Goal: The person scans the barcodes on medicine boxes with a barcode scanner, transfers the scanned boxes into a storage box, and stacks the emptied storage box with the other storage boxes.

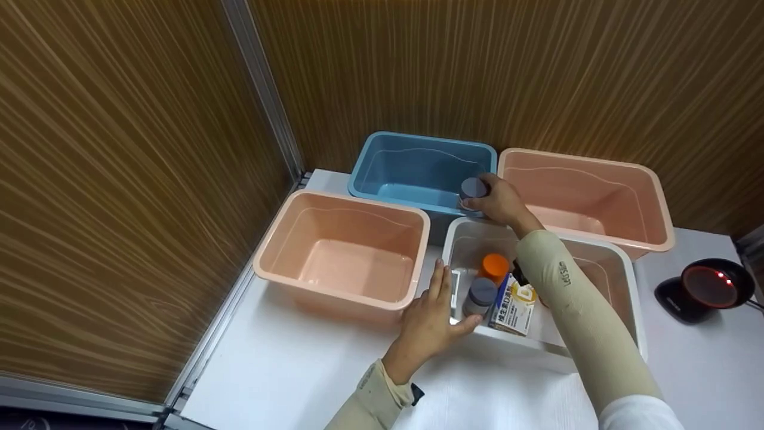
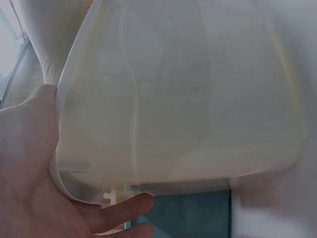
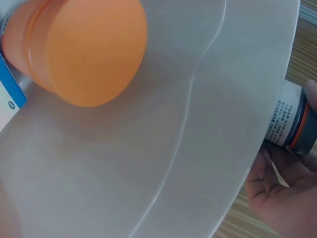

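My right hand (image 1: 504, 203) grips a bottle with a dark grey cap (image 1: 473, 189) at the near right corner of the blue bin (image 1: 382, 194). The right wrist view shows that bottle's white printed label (image 3: 286, 111) and an orange ring below the cap. My left hand (image 1: 428, 319) rests against the near left corner of the white bin (image 1: 632, 298), fingers extended along its outside. Inside the white bin stand an orange-capped bottle (image 1: 495, 267) and another grey-capped bottle (image 1: 480, 297), beside a white, blue and yellow box (image 1: 514, 304). My right forearm covers part of the bin.
A pink bin (image 1: 340, 298) stands at the left, and a second pink bin (image 1: 665, 209) at the back right. On the right of the table (image 1: 256, 358) sits a black scanner (image 1: 707, 286) with red lights. Wood-grain panels (image 1: 447, 71) rise behind and at the left.
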`<state>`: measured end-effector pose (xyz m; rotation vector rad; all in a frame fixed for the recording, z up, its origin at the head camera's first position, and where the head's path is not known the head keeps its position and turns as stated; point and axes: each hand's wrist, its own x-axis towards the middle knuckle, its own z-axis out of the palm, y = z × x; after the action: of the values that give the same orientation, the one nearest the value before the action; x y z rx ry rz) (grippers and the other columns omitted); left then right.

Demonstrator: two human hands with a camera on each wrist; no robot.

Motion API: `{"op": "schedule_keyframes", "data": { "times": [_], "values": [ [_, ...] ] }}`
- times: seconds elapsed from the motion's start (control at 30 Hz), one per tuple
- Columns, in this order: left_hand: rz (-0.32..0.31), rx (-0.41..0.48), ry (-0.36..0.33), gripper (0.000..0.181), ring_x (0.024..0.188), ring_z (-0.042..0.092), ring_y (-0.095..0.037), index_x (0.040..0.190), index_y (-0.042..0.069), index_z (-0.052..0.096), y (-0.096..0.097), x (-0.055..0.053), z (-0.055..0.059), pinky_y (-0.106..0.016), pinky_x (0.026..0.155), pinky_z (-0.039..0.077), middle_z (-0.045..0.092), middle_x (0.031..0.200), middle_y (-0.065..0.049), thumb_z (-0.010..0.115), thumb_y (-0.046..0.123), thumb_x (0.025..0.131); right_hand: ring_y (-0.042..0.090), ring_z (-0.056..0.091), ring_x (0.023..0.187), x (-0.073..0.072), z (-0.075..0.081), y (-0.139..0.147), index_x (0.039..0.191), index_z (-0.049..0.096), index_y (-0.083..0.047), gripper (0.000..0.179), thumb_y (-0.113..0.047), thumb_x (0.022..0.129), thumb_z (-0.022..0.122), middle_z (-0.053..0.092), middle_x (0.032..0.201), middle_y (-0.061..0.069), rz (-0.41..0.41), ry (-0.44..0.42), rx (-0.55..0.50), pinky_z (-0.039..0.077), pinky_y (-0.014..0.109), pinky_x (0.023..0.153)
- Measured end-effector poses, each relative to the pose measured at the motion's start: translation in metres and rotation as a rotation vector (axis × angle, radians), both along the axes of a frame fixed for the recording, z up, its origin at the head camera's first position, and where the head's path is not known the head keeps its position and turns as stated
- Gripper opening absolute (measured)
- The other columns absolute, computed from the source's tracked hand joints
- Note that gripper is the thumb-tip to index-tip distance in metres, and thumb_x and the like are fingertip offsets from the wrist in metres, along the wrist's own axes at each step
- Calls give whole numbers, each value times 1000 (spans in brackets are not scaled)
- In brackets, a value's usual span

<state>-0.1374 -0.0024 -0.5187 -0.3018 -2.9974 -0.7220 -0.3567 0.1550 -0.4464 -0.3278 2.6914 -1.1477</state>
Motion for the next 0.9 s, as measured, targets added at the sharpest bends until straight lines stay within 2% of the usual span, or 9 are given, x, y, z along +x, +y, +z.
{"op": "schedule_keyframes", "data": {
  "times": [0.2,0.37,0.6,0.9],
  "values": [
    [-6,-15,31,105,100,58,-21,152,10,9,-1,0,-1,-35,74,48,-8,158,0,39,79,79,34,46,113,0,-1,0,143,34,-1,77,-27,83,74,44,136,21,7,23,-26,37,48,99],
    [-3,-3,20,105,106,56,-21,153,10,9,-1,0,-2,-37,79,47,-10,158,0,44,77,79,34,46,112,0,-1,0,143,34,-2,77,-27,83,74,44,136,20,2,19,-26,37,48,98],
    [3,-2,9,105,106,56,-22,153,11,9,-2,-1,-1,-38,81,47,-10,157,1,47,75,79,33,47,112,-1,-3,-3,143,35,-2,74,-24,83,74,44,136,20,3,37,-27,38,46,98],
    [6,-2,-6,104,108,55,-21,153,11,10,-3,0,0,-38,83,47,-10,158,1,45,76,79,33,46,116,-2,-4,-6,148,29,-3,77,-25,86,70,39,143,21,17,-2,4,37,46,99]
  ]
}}
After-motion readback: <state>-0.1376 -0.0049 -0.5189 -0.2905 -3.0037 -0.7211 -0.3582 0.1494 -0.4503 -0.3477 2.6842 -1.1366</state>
